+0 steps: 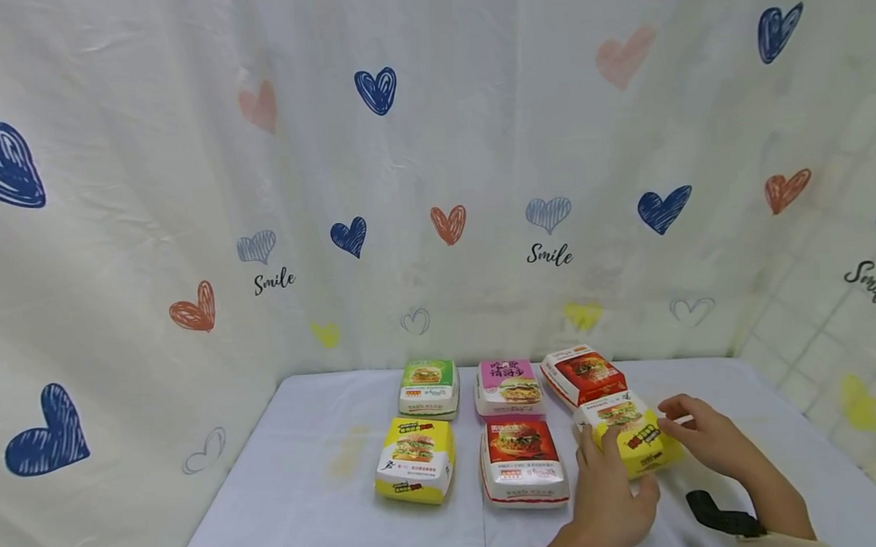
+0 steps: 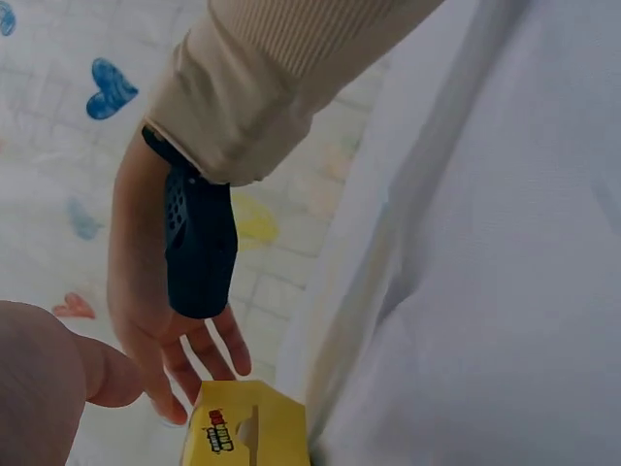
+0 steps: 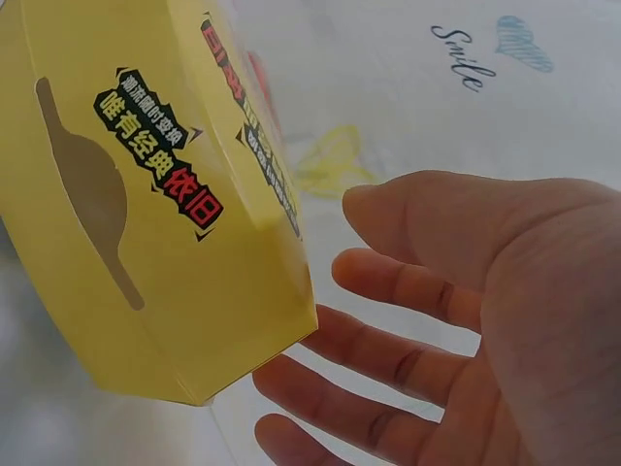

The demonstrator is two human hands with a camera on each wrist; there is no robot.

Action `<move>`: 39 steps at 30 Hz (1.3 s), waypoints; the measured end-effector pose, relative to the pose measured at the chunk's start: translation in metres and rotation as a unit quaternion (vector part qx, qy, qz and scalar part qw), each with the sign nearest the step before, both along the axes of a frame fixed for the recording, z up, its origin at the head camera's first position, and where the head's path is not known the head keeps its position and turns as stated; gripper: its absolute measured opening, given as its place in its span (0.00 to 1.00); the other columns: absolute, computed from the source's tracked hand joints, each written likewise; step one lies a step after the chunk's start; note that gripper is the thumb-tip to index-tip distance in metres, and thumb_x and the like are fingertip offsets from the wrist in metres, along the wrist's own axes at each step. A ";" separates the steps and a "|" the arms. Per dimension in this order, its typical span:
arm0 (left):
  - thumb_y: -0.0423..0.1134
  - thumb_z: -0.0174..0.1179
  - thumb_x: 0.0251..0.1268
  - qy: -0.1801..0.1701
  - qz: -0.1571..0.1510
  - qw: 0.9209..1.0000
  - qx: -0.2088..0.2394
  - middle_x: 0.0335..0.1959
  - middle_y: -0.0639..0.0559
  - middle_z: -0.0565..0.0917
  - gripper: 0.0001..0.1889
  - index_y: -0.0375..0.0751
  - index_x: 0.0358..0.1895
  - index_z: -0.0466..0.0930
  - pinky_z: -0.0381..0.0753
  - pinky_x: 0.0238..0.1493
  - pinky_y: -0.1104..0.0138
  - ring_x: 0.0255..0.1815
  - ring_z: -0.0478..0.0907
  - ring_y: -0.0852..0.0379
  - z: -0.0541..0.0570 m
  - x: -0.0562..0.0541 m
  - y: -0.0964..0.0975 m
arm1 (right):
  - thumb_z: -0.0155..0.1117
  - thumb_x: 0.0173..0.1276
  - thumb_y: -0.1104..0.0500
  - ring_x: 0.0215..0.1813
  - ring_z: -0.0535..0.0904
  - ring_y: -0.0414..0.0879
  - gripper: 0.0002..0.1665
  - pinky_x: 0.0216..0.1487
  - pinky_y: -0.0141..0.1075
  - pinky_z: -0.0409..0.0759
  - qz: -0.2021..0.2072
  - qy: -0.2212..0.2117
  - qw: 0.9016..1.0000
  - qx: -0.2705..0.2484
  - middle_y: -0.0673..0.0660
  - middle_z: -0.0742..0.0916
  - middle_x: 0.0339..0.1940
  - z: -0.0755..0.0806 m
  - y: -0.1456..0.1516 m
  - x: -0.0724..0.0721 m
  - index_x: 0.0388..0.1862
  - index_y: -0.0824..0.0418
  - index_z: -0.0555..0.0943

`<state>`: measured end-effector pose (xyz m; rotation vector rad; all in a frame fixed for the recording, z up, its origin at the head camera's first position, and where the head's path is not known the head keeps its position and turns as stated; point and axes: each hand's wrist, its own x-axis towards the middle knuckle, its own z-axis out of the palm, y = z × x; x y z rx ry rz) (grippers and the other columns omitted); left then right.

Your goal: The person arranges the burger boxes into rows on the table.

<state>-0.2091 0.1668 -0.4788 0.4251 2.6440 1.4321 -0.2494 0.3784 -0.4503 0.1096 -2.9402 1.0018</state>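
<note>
The yellow cardboard burger box [image 1: 629,433] sits tilted between both hands at the right end of the white-clothed table [image 1: 308,487], the left hand [image 1: 605,493] cupping its near side, fingers curled against it. The right hand [image 1: 704,433] is spread loose just beside its far edge, seemingly not gripping. It looks light, thin-walled and crushable, best held by opposite side walls.

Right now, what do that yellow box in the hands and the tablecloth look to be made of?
Yellow box: likely thin printed card, slightly glossy; folded edges and a die-cut slot show. Tablecloth: seemingly soft matte white fabric or thin sheeting; it creases and drapes over the edge.
</note>
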 end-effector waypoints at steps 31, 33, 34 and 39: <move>0.56 0.70 0.56 -0.013 -0.023 0.994 -0.110 0.66 0.51 0.64 0.40 0.61 0.73 0.63 0.78 0.61 0.62 0.63 0.65 0.58 -0.017 -0.009 -0.003 | 0.53 0.81 0.45 0.34 0.75 0.48 0.41 0.35 0.40 0.71 0.024 -0.118 0.992 -0.048 0.56 0.78 0.32 -0.004 0.003 0.005 0.77 0.73 0.59; 0.56 0.70 0.56 -0.011 -0.025 0.994 -0.110 0.66 0.51 0.64 0.40 0.62 0.73 0.63 0.79 0.60 0.62 0.62 0.65 0.58 -0.017 -0.009 -0.004 | 0.52 0.82 0.47 0.33 0.75 0.48 0.41 0.34 0.39 0.72 0.031 -0.128 0.989 -0.068 0.56 0.77 0.31 -0.005 0.004 0.006 0.79 0.72 0.56; 0.56 0.70 0.57 -0.011 -0.025 0.994 -0.110 0.66 0.52 0.64 0.40 0.62 0.73 0.63 0.79 0.60 0.62 0.62 0.65 0.58 -0.016 -0.009 -0.004 | 0.51 0.82 0.47 0.32 0.74 0.48 0.41 0.34 0.39 0.72 0.035 -0.130 0.988 -0.075 0.56 0.77 0.30 -0.005 0.005 0.006 0.79 0.72 0.54; 0.56 0.70 0.57 -0.016 -0.026 0.993 -0.114 0.68 0.53 0.64 0.39 0.62 0.73 0.64 0.80 0.61 0.60 0.64 0.66 0.58 -0.016 -0.009 -0.004 | 0.53 0.82 0.50 0.31 0.74 0.48 0.41 0.33 0.38 0.74 0.046 -0.133 0.987 -0.083 0.55 0.77 0.29 -0.005 0.006 0.007 0.80 0.72 0.52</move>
